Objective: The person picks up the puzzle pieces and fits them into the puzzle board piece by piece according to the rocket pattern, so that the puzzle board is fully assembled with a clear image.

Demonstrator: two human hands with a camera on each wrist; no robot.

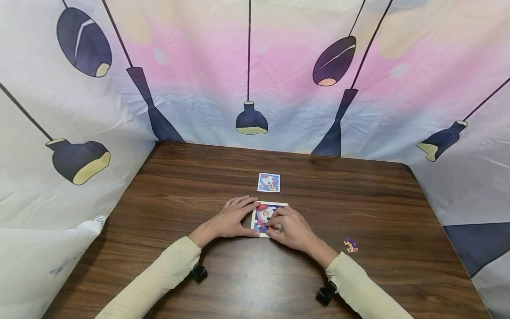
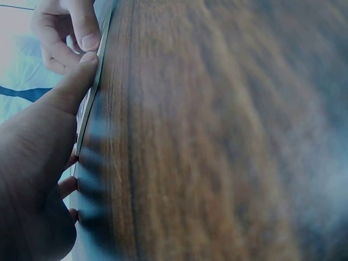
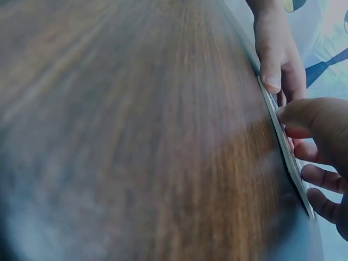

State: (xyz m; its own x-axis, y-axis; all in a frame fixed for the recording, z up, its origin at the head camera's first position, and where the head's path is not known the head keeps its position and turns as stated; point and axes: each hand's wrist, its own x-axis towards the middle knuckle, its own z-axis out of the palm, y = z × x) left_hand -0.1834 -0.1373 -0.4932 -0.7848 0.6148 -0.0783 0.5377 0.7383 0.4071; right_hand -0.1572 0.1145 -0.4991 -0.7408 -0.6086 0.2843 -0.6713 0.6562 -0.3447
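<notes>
A small jigsaw puzzle (image 1: pixel 263 215) in a white-bordered tray lies on the table, with a red, white and purple picture. My left hand (image 1: pixel 235 219) rests at its left side, fingers extended along the far left corner and thumb on the near edge. Over the puzzle's lower right part, my right hand (image 1: pixel 292 228) has bent fingers; thumb and index pinch a small puzzle piece (image 1: pixel 274 228), mostly hidden, showing a bit of orange. The right wrist view shows the tray's edge (image 3: pixel 285 149) flat on the table beneath the fingers.
A small picture card (image 1: pixel 268 182) with a similar image lies beyond the puzzle. To the right, a loose purple-and-orange puzzle piece (image 1: pixel 351 245) sits on the dark wooden table (image 1: pixel 191 177). A lamp-printed curtain (image 1: pixel 211 88) borders the table's back and sides.
</notes>
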